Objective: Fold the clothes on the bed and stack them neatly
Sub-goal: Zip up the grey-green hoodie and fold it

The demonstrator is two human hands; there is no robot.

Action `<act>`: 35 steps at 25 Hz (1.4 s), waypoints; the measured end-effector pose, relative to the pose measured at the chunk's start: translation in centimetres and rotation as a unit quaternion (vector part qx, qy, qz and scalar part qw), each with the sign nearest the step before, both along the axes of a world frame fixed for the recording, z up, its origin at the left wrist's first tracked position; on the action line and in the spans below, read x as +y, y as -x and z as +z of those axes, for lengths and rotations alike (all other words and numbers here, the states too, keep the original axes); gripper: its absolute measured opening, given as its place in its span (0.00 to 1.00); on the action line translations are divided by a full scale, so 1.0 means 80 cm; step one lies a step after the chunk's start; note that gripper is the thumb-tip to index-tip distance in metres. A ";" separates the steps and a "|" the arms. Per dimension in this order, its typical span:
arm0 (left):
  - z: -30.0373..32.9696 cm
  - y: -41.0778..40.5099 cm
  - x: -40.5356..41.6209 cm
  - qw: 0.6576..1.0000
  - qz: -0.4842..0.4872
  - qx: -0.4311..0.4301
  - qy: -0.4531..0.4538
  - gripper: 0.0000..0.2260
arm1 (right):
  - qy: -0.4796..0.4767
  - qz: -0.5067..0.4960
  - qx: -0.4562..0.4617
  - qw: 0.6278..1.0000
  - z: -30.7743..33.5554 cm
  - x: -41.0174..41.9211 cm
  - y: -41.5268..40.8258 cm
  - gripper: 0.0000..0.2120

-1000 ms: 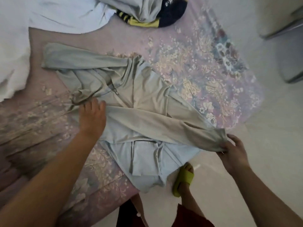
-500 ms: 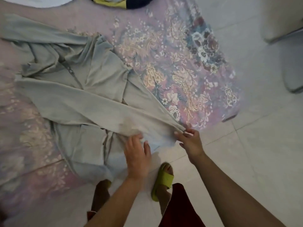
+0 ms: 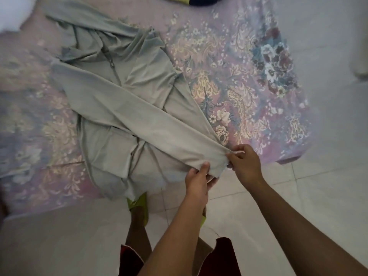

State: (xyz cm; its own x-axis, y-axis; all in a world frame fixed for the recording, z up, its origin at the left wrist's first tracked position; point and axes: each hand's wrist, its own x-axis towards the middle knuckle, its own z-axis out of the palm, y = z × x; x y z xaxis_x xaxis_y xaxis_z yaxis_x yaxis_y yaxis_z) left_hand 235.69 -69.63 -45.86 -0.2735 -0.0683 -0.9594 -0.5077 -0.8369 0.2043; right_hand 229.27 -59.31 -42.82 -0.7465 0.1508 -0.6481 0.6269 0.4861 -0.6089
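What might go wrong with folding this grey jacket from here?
1. The jacket hangs over the bed edge near the feet, so it may slip to the floor.
2. Both hands, left hand and right hand, hold only the sleeve cuff; the rumpled hood and body could fold in creased.

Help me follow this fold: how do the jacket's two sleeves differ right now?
The near sleeve lies stretched straight across the jacket's front, its cuff past the bed's edge; the far sleeve lies bunched toward the bed's far side. Both the left hand and the right hand pinch the near sleeve's cuff; nothing touches the far sleeve. Both are the same pale grey-green fabric.
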 end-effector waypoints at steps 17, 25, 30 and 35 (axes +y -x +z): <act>0.001 -0.004 -0.080 0.972 -0.027 -0.027 0.233 0.06 | -0.067 0.272 -0.010 0.960 -0.022 -0.068 0.067 0.14; -0.018 0.019 -0.091 0.926 -0.206 -0.006 0.318 0.11 | -0.006 0.293 0.060 0.954 -0.022 -0.092 0.082 0.06; -0.014 0.006 -0.080 0.922 -0.148 0.020 0.357 0.07 | 0.017 0.257 0.033 0.966 -0.025 -0.089 0.080 0.06; -0.022 0.007 -0.071 0.953 -0.184 -0.032 0.239 0.04 | -0.053 0.303 0.025 0.951 -0.041 -0.097 0.080 0.07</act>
State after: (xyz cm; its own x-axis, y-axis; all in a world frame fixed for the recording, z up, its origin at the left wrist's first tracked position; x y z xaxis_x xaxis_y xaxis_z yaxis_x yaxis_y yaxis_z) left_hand 235.10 -75.34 -47.60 -0.3059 -0.4131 -0.8578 -0.7729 -0.4184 0.4771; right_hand 222.85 -67.08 -46.11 -0.7468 -0.2549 -0.6142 0.1825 0.8096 -0.5579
